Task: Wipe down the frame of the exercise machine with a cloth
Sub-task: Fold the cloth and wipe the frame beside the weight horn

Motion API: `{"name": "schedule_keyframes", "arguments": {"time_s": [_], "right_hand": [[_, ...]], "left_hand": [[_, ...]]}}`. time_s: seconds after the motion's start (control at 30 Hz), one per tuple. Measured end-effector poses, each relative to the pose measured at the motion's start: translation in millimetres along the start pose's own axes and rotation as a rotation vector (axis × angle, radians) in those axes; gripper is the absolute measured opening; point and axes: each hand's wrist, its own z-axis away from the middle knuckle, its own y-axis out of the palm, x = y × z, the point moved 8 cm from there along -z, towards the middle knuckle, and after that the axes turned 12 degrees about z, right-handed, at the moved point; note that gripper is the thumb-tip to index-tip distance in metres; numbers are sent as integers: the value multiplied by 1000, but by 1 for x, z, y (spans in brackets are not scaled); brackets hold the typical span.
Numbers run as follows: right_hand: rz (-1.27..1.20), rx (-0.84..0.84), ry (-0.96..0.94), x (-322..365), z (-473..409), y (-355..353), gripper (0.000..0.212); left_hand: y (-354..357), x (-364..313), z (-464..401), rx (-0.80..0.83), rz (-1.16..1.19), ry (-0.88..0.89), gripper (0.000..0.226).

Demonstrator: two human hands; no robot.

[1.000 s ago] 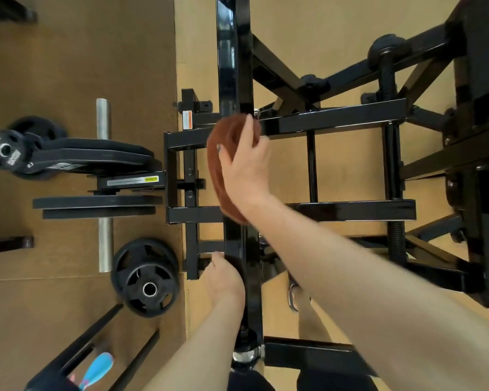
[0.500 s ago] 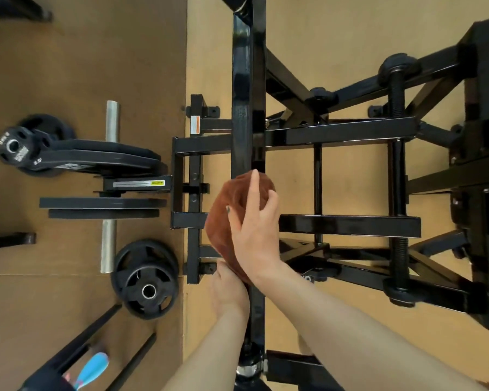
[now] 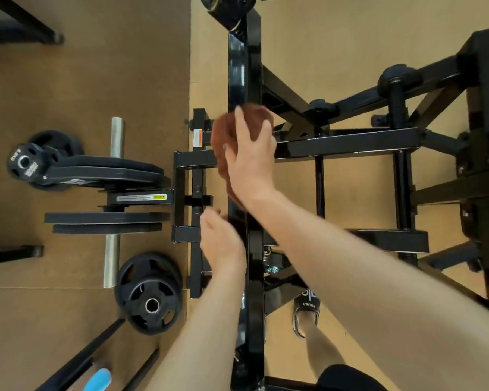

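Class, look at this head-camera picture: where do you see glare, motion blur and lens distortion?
Head view: glare streaks run along the glossy black upright beam; the right hand and the brown cloth it presses on the beam look slightly motion-blurred; the wide-angle lens stretches the forearms toward the bottom edge; lighting on the floor is even, with only soft shadows.

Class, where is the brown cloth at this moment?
In the head view, the brown cloth sits upper centre, pressed by the right hand against the machine's long black frame bar, beyond the left hand.
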Motion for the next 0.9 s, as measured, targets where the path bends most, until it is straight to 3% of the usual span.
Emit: {"name": "schedule_keyframes", "arguments": {"time_s": [0.13, 0.23, 0.4, 0.5, 0.67, 0.9], "right_hand": [[-24, 120, -39, -10, 23, 8, 65], [61, 78, -34, -3, -19, -1, 63], [159, 36, -57, 2, -37, -5, 61], [188, 54, -63, 5, -61, -10, 61], [489, -82, -97, 29, -120, -31, 62], [282, -124, -36, 31, -158, -39, 46]], "left_hand": [[36, -11, -30, -37, 30, -110, 54], [37, -2, -38, -127, -33, -185, 72], [33, 4, -37, -204, -15, -273, 54], [33, 4, -35, -196, -30, -244, 58], [34, 10, -38, -208, -30, -253, 54], [35, 14, -42, -202, -81, -266, 51]]}}
